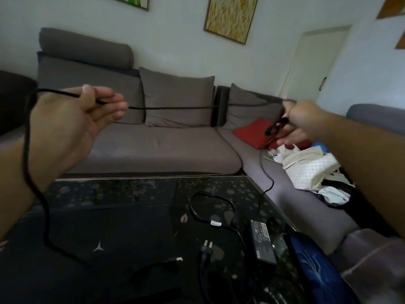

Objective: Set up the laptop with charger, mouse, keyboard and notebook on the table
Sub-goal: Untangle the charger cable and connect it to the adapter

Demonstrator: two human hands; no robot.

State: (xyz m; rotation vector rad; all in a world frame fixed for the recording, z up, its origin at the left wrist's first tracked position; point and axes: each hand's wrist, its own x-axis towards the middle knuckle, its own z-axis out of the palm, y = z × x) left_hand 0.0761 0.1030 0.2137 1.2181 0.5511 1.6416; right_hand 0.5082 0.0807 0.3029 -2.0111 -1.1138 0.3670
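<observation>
Thin black cable [175, 107] stretched taut above table; closed black laptop [105, 235] flat; black rectangular charger brick [263, 242] beside it.

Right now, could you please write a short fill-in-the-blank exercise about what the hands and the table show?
1. Both hands stretch a black ____ between them.
2. The laptop lies on the table with its lid ____.
3. The charger brick rests to the ____ of the laptop.

Missing words: cable; closed; right
</observation>
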